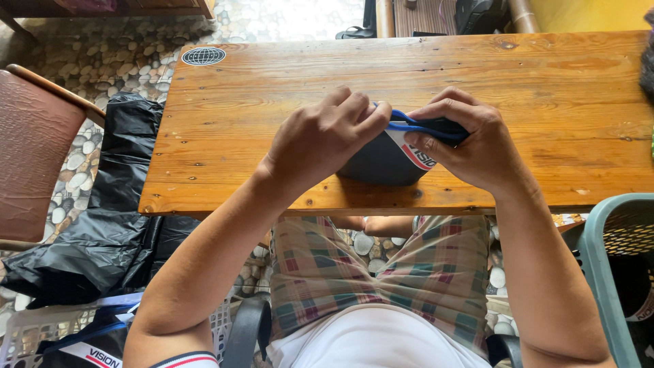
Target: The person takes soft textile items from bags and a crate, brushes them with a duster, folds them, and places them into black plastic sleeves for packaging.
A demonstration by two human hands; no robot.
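Left hand (327, 140): fingers curled down tight, thumb and fingertips pinching the blue edge (409, 126) of a dark grey fabric piece (378, 163). Knuckles up, wrist coming in from the near left.

Right hand (470, 143): fingers also folded closed, thumb on the near side, clamped on the same blue edge just right of the left hand's pinch. The two grips are nearly touching.

The fabric piece sits on the wooden table (272, 116), close to its near edge, roughly mid-width. A white panel with red trim shows on its right part, under the right thumb. Most of its top is hidden by the hands; exact shape can't be told.

Round dark sticker (204, 56) at the table's far left corner, well apart from the hands.

Under the table edge: the person's plaid shorts (320, 266) and white shirt (368, 341).

Left of the table: black plastic bag (109, 225) on a pebble floor (116, 54), brown chair (34, 150) beyond it. White basket (30, 334) at near left with blue and white fabric in it. Teal basket (599, 272) at near right.
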